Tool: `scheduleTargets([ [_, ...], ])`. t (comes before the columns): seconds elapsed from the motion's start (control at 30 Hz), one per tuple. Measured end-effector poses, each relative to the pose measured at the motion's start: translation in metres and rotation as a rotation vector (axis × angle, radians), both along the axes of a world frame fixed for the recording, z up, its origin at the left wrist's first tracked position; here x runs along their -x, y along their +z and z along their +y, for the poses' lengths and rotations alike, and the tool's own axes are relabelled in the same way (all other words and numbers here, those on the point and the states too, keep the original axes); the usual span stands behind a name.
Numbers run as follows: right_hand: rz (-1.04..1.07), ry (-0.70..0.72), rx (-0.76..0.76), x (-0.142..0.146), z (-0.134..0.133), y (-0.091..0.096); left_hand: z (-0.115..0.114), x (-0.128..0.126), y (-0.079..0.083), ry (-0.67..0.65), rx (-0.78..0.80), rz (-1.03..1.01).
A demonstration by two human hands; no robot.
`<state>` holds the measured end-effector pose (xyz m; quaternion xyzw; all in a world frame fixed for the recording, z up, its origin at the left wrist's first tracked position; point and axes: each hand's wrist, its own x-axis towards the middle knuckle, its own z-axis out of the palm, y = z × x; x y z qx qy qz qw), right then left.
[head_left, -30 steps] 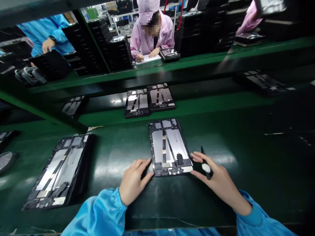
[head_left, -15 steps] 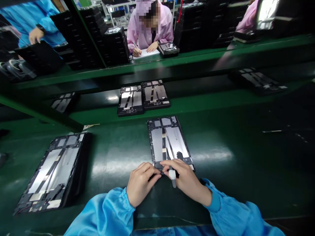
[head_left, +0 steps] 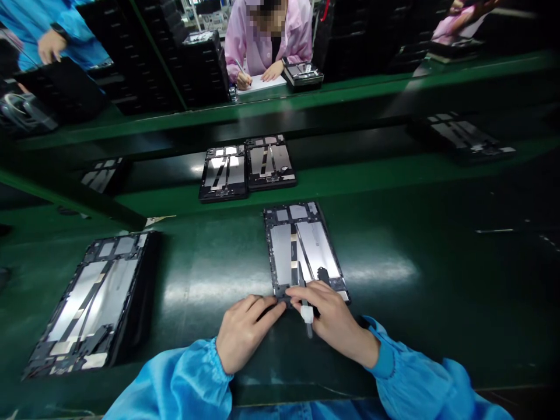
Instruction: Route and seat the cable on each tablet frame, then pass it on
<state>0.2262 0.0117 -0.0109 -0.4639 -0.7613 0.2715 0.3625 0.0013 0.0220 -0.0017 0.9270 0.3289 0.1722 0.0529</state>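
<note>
An opened tablet (head_left: 306, 248) lies on the bench in front of me, its silver inner plates and black flex strips showing. My left hand (head_left: 245, 329) grips its near left corner, index fingertip and thumb close together at the edge. Over the tablet's near edge, my right hand (head_left: 335, 321) has index finger and thumb pressed close by the same corner. Tucked in that hand is a slim pointed tool (head_left: 307, 315) with a white band, its dark tip towards the tablet. Whatever small part lies under my fingertips is hidden.
Another opened tablet (head_left: 94, 303) rests on a black block to the left. Two tablets (head_left: 225, 172) lie side by side further back, and one more (head_left: 466, 137) at right. A green post (head_left: 87, 204) slants in from the left. Across the bench, a person (head_left: 266, 52) writes on paper.
My left thumb and fingertips have shifted slightly at the tablet's near corner, the hand lying flatter. The right hand and its tool stay nearly in place. The view has tilted slightly.
</note>
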Motion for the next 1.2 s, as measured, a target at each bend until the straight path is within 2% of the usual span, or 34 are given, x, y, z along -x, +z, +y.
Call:
scheduleTargets([
  [0.27,0.003,0.007,0.025,-0.001,0.0,0.002,0.001,0.001,0.0,-0.061,-0.082,0.054],
  [0.6,0.012,-0.006,0.025,-0.002,0.001,0.006,0.003,0.001,0.001,-0.102,-0.1,0.147],
  [0.77,0.237,-0.043,0.238,-0.019,-0.011,0.018,0.001,-0.004,-0.004,-0.055,-0.036,0.129],
  [0.93,0.38,-0.087,0.49,-0.022,-0.021,0.018,-0.002,-0.005,-0.007,-0.039,0.017,0.103],
  [1.2,0.269,-0.086,0.451,-0.018,-0.022,0.017,-0.001,-0.005,-0.007,-0.04,0.027,0.082],
])
